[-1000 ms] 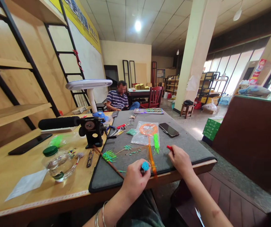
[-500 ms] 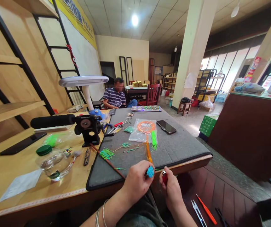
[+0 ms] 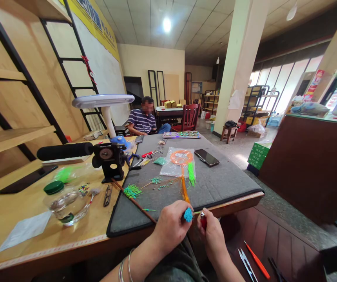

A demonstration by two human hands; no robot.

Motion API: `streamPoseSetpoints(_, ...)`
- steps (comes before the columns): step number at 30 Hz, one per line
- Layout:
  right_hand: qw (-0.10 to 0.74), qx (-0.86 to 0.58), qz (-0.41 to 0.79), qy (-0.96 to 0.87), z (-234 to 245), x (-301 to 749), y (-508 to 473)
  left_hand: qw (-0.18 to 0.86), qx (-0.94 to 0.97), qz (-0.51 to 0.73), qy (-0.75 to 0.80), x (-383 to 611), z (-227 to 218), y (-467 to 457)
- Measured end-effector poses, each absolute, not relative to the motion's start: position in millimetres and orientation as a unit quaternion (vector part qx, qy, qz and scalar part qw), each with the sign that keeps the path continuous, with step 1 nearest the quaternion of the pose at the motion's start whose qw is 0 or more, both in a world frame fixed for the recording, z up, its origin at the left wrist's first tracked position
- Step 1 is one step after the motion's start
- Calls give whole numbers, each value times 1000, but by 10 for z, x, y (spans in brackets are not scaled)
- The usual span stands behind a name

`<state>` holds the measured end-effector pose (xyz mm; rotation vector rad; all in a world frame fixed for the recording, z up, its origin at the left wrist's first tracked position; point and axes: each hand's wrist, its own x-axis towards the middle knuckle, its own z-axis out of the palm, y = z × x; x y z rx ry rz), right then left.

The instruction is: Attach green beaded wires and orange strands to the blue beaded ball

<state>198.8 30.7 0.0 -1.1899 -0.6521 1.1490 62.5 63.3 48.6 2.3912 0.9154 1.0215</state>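
Near the table's front edge, my left hand (image 3: 173, 221) is closed around a bundle of thin strands with blue tips (image 3: 187, 214), the tips facing right. In my right hand (image 3: 212, 229) is a small red lighter (image 3: 203, 221) with a metal top, held upright close to the bundle. A thin green strand (image 3: 197, 212) spans the short gap between the two; I cannot make out which end is held. Orange strands (image 3: 184, 191) lie on the grey mat (image 3: 224, 180) just beyond my left hand. Left of them are green strands with turquoise tips (image 3: 132, 191) by a brown rod (image 3: 139, 205).
On the mat are a plastic bag with an orange coil (image 3: 181, 157), bright green strands (image 3: 191, 174) and a phone (image 3: 206, 157). A clamp stand (image 3: 111, 162) and water bottle (image 3: 68, 205) are left. Snips (image 3: 246, 264) and an orange tool (image 3: 256, 259) lie lower right. A person sits behind.
My right hand with the lighter has shifted slightly left, nearer the bundle. The blue tips have moved a little to the right and down.
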Motion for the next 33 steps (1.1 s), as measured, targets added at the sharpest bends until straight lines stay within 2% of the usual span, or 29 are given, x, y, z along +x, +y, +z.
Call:
streamPoseSetpoints(16,625,-520,499,-300,7,1969,315,190,853,359,327,620,479,629)
streamPoseSetpoints(22,627,-498,537,-268,19,1979,295,202,844,373,328,619,501,624)
streamPoseSetpoints(26,670,-450,536,-249,-39,2024,265,225,829,387,336,618,496,625)
streamPoseSetpoints(33,728,-444,427,-301,-127,2029,249,238,811,396,358,636,508,612)
